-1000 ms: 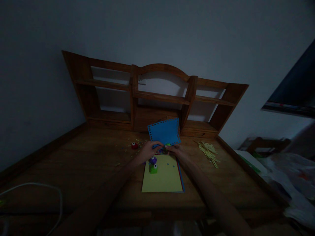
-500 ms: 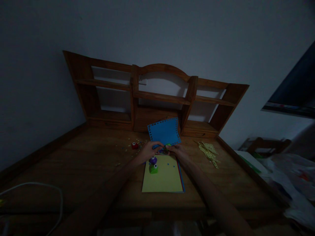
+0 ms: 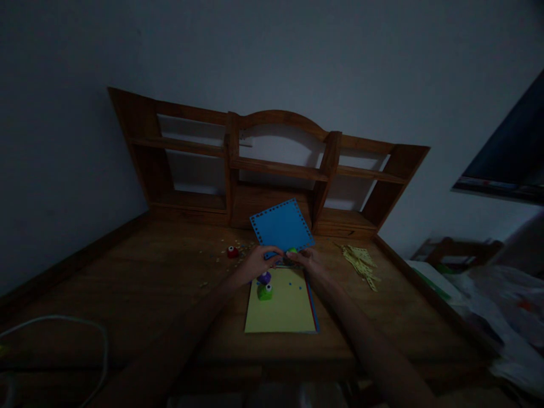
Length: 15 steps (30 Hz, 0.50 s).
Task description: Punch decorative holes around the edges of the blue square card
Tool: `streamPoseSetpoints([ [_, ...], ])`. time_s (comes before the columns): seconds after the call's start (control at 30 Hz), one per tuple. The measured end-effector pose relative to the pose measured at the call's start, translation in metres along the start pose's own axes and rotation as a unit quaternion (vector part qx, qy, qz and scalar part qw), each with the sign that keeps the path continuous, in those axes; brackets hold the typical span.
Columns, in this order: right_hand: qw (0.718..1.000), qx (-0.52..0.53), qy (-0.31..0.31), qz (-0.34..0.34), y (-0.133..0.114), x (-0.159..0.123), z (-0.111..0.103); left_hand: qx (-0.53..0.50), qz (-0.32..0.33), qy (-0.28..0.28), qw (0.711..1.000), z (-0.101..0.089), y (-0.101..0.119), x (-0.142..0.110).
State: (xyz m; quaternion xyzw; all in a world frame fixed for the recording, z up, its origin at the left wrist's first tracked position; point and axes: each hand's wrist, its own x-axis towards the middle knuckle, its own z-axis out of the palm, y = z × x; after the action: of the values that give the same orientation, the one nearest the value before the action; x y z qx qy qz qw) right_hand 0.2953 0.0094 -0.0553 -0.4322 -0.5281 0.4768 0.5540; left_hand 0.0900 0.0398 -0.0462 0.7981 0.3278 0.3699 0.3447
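A blue paper sheet [image 3: 282,225] with small holes punched along its edges stands tilted up over the desk. My left hand [image 3: 258,262] pinches its lower edge. My right hand [image 3: 306,259] is closed on a small green punch [image 3: 291,251] at the same edge. Below my hands lies a yellow sheet [image 3: 281,303] on top of a stack of coloured paper. On that sheet sit a purple punch [image 3: 264,277] and a green punch [image 3: 265,290]. The room is dim.
A red punch [image 3: 232,251] sits left of my hands among paper bits. Yellow punched strips [image 3: 360,262] lie to the right. A wooden shelf unit [image 3: 272,170] backs the desk [image 3: 140,283]. A white cable [image 3: 63,326] loops at front left.
The blue sheet has turned and flattened, its top now showing a corner rather than a curled edge. Both hands stay at its lower edge.
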Motion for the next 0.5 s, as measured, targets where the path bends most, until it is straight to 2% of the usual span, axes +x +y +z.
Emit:
streamPoseSetpoints([
  [0.17,1.000,0.017,-0.007,0.000,-0.0037,-0.0004,-0.0003,0.001,0.003,-0.007,1.000,0.0006,0.0019,-0.0006],
  [0.5,0.999,-0.035,0.023,-0.009,-0.0021,0.0010,-0.0037,0.004,0.032,0.014,0.999,-0.0006,0.0053,-0.0007],
])
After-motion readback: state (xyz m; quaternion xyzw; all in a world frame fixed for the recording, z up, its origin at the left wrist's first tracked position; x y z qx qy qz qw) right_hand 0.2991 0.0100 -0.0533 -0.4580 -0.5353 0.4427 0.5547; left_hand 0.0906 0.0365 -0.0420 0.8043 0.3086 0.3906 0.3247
